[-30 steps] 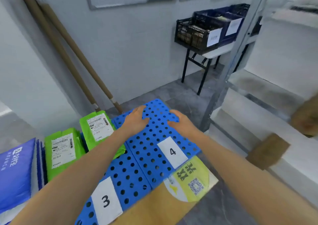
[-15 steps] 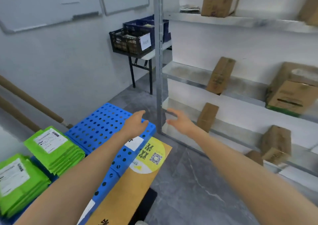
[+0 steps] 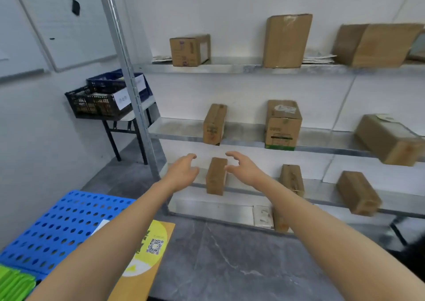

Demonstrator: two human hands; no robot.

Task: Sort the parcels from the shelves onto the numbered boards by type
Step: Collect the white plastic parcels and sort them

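1. The left hand (image 3: 184, 171) is spread, with its fingers lightly curved and the thumb held apart. It holds nothing and sits just left of a small upright box (image 3: 216, 176).
2. The right hand (image 3: 244, 167) is spread the same way and is also empty, fingers arched above and thumb low. The thumb tip is at the box's right edge; I cannot tell whether it touches.
3. The small upright box is plain brown cardboard, tall and narrow. It stands between the two hands at the left end of the lower shelf (image 3: 319, 191).
4. Further right on that shelf are a second narrow box (image 3: 292, 180) and a longer tilted box (image 3: 357, 192), both matte cardboard.
5. The middle shelf (image 3: 179, 128) is dull grey metal. It carries a slim carton (image 3: 213, 124) and a squarer carton (image 3: 282, 125) with a green band at its base.
6. At near left lies a blue board (image 3: 69, 220) of plastic, pierced with rows of round holes. Glossy green parcels (image 3: 13, 282) sit at its near edge.
7. Just right of the board is an orange sheet (image 3: 149, 247) bearing a yellow disc and a QR code.
8. The floor (image 3: 230, 266) is grey and veined like stone.
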